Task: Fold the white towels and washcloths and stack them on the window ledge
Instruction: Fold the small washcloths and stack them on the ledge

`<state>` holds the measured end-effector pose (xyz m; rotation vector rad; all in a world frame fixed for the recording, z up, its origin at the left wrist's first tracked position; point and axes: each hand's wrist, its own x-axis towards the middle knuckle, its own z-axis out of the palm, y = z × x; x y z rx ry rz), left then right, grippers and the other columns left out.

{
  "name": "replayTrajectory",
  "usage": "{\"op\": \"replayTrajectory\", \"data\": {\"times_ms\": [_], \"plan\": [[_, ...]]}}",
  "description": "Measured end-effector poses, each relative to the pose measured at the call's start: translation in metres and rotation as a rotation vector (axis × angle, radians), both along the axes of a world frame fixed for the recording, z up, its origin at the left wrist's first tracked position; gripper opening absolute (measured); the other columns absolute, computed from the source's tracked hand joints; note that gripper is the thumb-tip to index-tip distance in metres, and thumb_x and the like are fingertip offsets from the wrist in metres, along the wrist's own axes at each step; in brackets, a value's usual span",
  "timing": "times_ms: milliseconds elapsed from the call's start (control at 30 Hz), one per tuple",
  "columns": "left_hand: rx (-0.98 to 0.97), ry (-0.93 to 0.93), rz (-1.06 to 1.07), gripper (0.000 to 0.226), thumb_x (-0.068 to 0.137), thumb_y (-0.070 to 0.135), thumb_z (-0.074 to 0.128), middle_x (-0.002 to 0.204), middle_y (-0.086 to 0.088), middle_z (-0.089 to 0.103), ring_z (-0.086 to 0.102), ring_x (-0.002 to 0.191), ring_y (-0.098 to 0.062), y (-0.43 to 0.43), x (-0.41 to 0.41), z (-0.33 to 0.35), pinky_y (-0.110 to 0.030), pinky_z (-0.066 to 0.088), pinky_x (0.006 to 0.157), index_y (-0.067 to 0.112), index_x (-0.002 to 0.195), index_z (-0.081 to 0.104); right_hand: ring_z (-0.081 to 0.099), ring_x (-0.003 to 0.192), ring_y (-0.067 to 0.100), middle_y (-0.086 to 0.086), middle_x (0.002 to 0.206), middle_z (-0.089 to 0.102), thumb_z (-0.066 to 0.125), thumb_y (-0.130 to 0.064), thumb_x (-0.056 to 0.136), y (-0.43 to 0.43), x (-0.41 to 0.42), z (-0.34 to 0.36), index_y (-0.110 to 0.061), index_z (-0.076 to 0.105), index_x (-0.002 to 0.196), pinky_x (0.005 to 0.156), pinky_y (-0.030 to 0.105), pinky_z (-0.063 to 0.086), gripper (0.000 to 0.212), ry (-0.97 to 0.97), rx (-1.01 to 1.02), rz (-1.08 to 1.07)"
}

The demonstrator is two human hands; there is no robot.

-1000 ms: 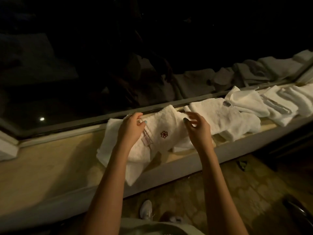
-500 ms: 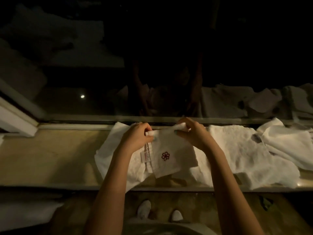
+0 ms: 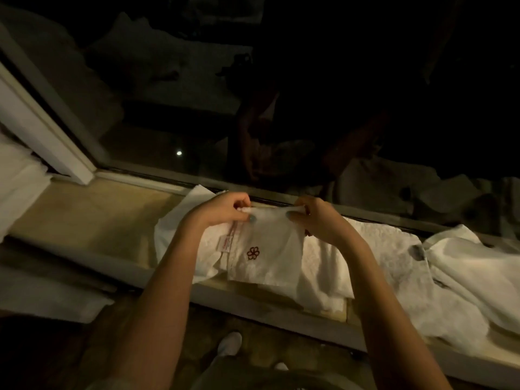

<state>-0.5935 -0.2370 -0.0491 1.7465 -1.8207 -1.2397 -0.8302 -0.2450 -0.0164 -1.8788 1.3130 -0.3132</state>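
Head view: white shoe (image 3: 229, 343) on the floor nearest, then left hand (image 3: 222, 209) and right hand (image 3: 315, 218), fingers (image 3: 239, 202) clamped on the top corners of a white washcloth (image 3: 270, 266) with a red flower mark (image 3: 252, 253), held up over the window ledge (image 3: 98, 220). Loose white towels (image 3: 394, 266) lie on the ledge to the right, with dark window glass (image 3: 197, 122) behind.

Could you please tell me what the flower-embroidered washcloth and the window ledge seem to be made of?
The washcloth looks like white cotton terry: nubby looped surface, soft drape, sewn label, red embroidered flower. The window ledge looks like smooth beige stone or laminate, faintly mottled with a slight sheen; the dim light leaves that open.
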Motion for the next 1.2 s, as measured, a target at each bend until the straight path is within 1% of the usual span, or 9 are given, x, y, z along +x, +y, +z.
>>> {"op": "replayTrajectory", "data": {"times_ms": [133, 300, 467, 567, 733, 833, 967, 1033, 1200], "plan": [[-0.042, 0.256, 0.099, 0.012, 0.084, 0.014, 0.070, 0.075, 0.007, 0.055, 0.052, 0.070, -0.004, 0.008, -0.005, 0.020, -0.017, 0.042, 0.067, 0.020, 0.083, 0.060, 0.058, 0.062, 0.018, 0.005, 0.070, 0.060, 0.061, -0.026, 0.092, 0.002, -0.022, 0.007, -0.002, 0.060, 0.084, 0.058, 0.028, 0.049, 0.026, -0.048, 0.022, 0.022], [-0.119, 0.392, 0.194, 0.003, 0.085, 0.016, 0.069, 0.068, 0.013, 0.060, 0.057, 0.070, -0.003, 0.014, -0.046, 0.028, -0.022, 0.046, 0.069, 0.017, 0.087, 0.067, 0.054, 0.067, 0.026, 0.015, 0.077, 0.059, 0.064, -0.044, 0.086, 0.012, -0.046, 0.009, 0.003, 0.064, 0.084, 0.062, 0.038, 0.043, 0.047, -0.018, 0.021, 0.068], [-0.203, 0.306, 0.084, 0.008, 0.085, 0.014, 0.070, 0.084, 0.001, 0.066, 0.062, 0.081, -0.007, 0.002, -0.094, 0.039, -0.023, 0.049, 0.076, 0.010, 0.091, 0.068, 0.066, 0.090, 0.025, 0.005, 0.096, 0.069, 0.066, -0.034, 0.087, 0.019, -0.051, 0.009, -0.018, 0.067, 0.106, 0.080, 0.043, 0.057, 0.025, -0.157, 0.010, 0.055], [-0.239, 0.225, 0.108, 0.011, 0.085, 0.010, 0.070, 0.089, 0.002, 0.065, 0.062, 0.086, -0.009, -0.001, -0.099, 0.035, -0.022, 0.050, 0.081, 0.011, 0.094, 0.064, 0.065, 0.093, 0.021, 0.003, 0.101, 0.067, 0.067, -0.022, 0.087, 0.027, -0.063, 0.000, -0.017, 0.064, 0.108, 0.080, 0.039, 0.057, 0.022, -0.152, 0.000, -0.008], [-0.204, -0.019, 0.229, 0.009, 0.086, 0.015, 0.067, 0.085, 0.008, 0.067, 0.063, 0.085, -0.009, 0.032, -0.077, 0.002, -0.028, 0.050, 0.081, 0.024, 0.084, 0.067, 0.065, 0.086, 0.027, 0.011, 0.095, 0.067, 0.064, -0.027, 0.089, 0.041, -0.087, -0.021, -0.006, 0.063, 0.098, 0.080, 0.048, 0.056, 0.022, -0.106, 0.088, -0.233], [-0.138, 0.064, 0.263, 0.011, 0.084, 0.014, 0.070, 0.093, 0.007, 0.069, 0.063, 0.089, -0.006, 0.047, -0.075, -0.007, -0.025, 0.051, 0.083, 0.019, 0.094, 0.069, 0.065, 0.086, 0.029, 0.014, 0.095, 0.067, 0.061, -0.029, 0.091, 0.048, -0.091, -0.025, -0.003, 0.062, 0.098, 0.080, 0.048, 0.056, 0.027, -0.134, 0.121, -0.283], [-0.093, 0.077, 0.238, 0.014, 0.080, 0.014, 0.074, 0.091, 0.000, 0.069, 0.064, 0.086, -0.015, 0.046, -0.074, -0.002, -0.029, 0.051, 0.078, 0.015, 0.091, 0.066, 0.062, 0.085, 0.024, 0.010, 0.101, 0.064, 0.059, -0.032, 0.093, 0.049, -0.093, -0.029, -0.009, 0.060, 0.104, 0.070, 0.036, 0.055, 0.025, -0.064, 0.112, -0.335], [-0.034, 0.067, 0.205, 0.020, 0.077, 0.017, 0.077, 0.093, -0.001, 0.067, 0.062, 0.085, -0.016, 0.048, -0.072, -0.002, -0.030, 0.050, 0.077, 0.016, 0.092, 0.064, 0.058, 0.087, 0.021, 0.009, 0.108, 0.061, 0.062, -0.027, 0.092, 0.048, -0.092, -0.030, -0.012, 0.055, 0.110, 0.066, 0.029, 0.050, 0.025, -0.044, 0.039, -0.341], [0.035, 0.116, 0.210, 0.025, 0.077, 0.016, 0.077, 0.095, -0.004, 0.068, 0.065, 0.090, -0.020, 0.051, -0.073, -0.002, -0.031, 0.052, 0.079, 0.016, 0.097, 0.064, 0.052, 0.099, 0.018, 0.003, 0.121, 0.048, 0.066, -0.022, 0.089, 0.026, -0.081, -0.023, -0.023, 0.048, 0.133, 0.079, 0.026, 0.045, 0.048, -0.003, -0.230, -0.106]]}}
